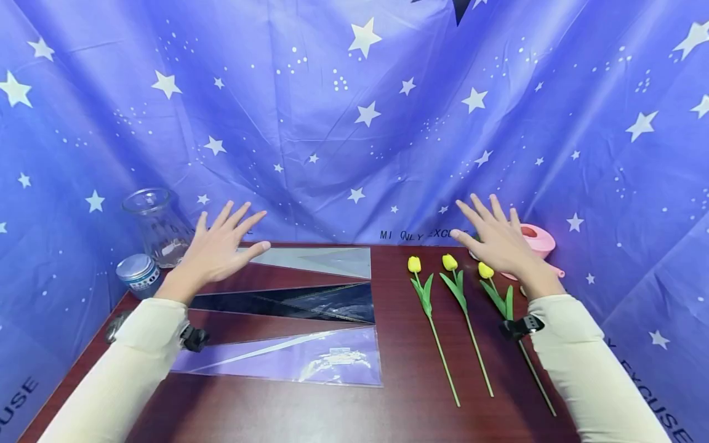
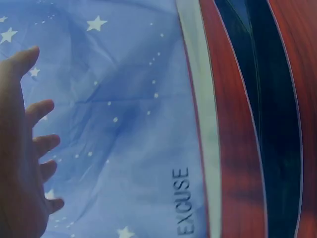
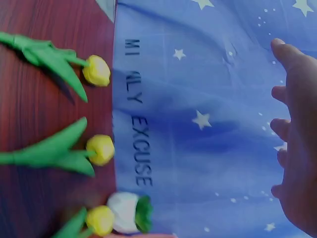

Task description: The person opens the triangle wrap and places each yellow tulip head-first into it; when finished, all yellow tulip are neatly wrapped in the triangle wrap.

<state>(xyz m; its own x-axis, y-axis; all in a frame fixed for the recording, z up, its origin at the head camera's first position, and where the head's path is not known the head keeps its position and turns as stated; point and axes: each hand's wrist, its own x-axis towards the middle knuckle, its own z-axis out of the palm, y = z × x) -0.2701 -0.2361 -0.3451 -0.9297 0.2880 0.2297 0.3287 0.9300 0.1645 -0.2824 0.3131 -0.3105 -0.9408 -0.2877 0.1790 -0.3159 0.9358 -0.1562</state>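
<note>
So, starting far left on the desk [image 1: 410,400], there's a clear vase [image 1: 160,239] with a silver-lidded jar [image 1: 138,272] just on its near side, and that's the corner I'd worry about most: the left sleeve [image 1: 122,363] sits close by, so a careless swing of that arm could knock the jar into the vase. Something small pokes out by the cuff too, too hidden to name. Next is the left hand [image 1: 220,249], fingers spread, holding nothing, seemingly hovering by the left end of the grey sheet [image 1: 339,263]. That one's farthest, then the black sheet [image 1: 332,304], then the purple sheet [image 1: 277,360] nearest. They look slick, so I'd guess one brush from a cuff could slide them askew, and rough handling could crease them. To their right lie three yellow tulips [image 1: 425,301], well apart, heads toward the far side. Skinny stems, so a nudge might roll them. The rightmost tulip [image 1: 495,298] is the risky one imo: the right wristband [image 1: 523,327] covers part of its stem from above (can't tell if they touch), so it could get dragged. The right hand [image 1: 498,243] is spread and empty too, with a pink thing [image 1: 541,241] half hidden behind it, easy to bump blind.
</note>
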